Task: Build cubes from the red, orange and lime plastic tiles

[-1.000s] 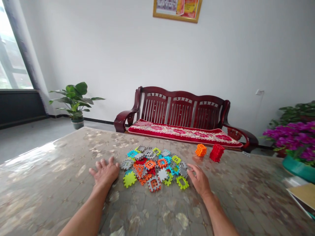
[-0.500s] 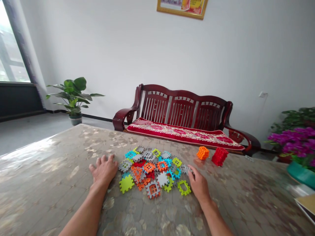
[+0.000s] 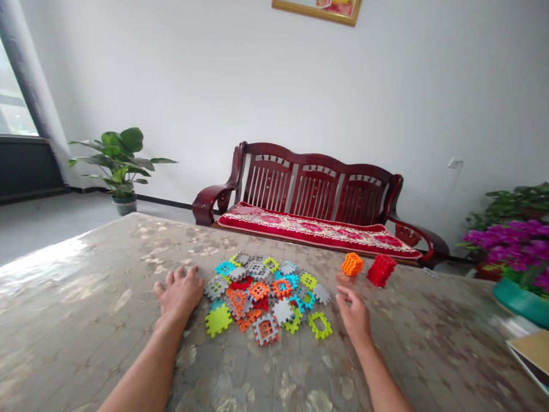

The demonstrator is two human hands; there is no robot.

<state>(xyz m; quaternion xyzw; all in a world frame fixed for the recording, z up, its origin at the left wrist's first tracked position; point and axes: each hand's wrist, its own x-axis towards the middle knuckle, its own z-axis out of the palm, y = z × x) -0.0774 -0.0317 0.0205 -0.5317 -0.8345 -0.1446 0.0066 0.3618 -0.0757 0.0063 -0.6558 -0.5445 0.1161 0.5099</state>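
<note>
A heap of flat plastic interlocking tiles with notched edges, in grey, orange, blue, red and lime green, covers the table between my hands. To its left, my left hand (image 3: 180, 290) lies flat with the fingers spread, holding nothing. My right hand (image 3: 354, 313) is at the heap's right side, thumb and index finger a little apart and nothing between them. Nearest to it are a grey tile (image 3: 321, 294) and a lime green frame tile (image 3: 327, 333). A solid lime green tile (image 3: 218, 320) lies at the heap's front left. Beyond my right hand stand an orange stack of tiles (image 3: 352, 264) and a red stack of tiles (image 3: 381, 270).
The table (image 3: 103, 320) has a patterned, shiny cover. Behind it is a dark wooden bench (image 3: 317, 189) with a red cushion. At the right edge are purple flowers in a teal pot (image 3: 518, 303) and a brown-topped item (image 3: 532, 349). A potted plant (image 3: 122, 166) stands at the left.
My right hand has drawn slightly away from the heap's right edge, off the grey tile. My left hand stays in place. The view has tilted and shifted slightly.
</note>
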